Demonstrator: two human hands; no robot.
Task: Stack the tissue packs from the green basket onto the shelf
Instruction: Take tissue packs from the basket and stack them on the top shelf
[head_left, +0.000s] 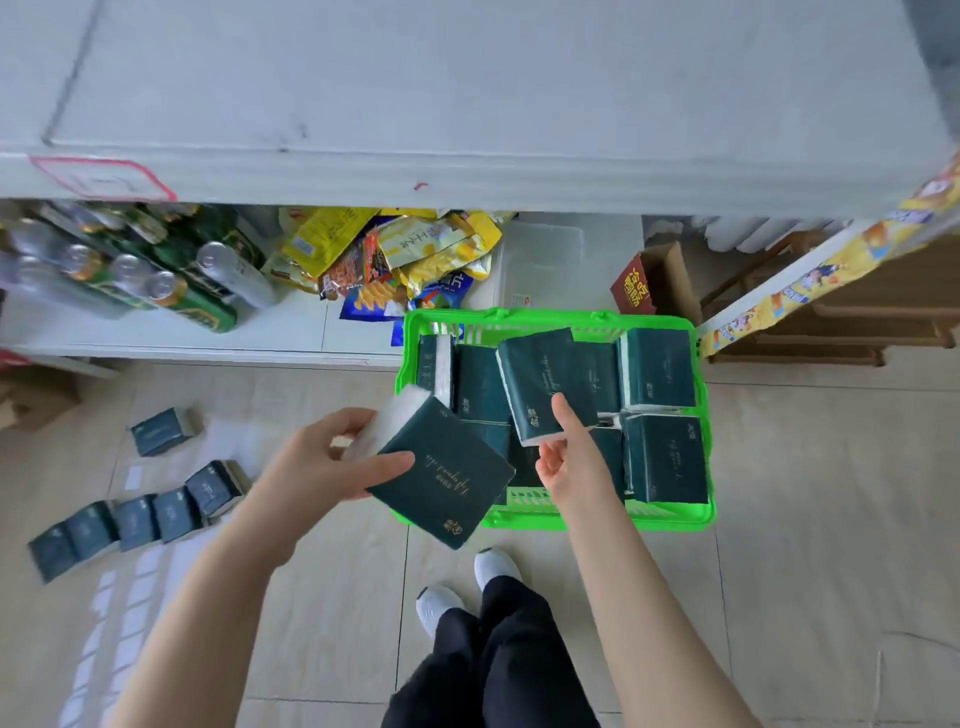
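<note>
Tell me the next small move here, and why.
Probably lift the tilted pack clear of the green basket: the right hand seems to pinch its lower edge, while the left hand grips a lifted pack.

The tiled floor (779, 519) carries the green basket (675, 517), right under my right hand (566, 457). Well left of my left hand (322, 462) a row of packs (135, 519) lies on the tiles, with one more pack (161, 431) beyond it. Past both hands, the low shelf (291, 332) holds cans (156, 270), snack bags (405, 249) and a clear box (545, 260).
</note>
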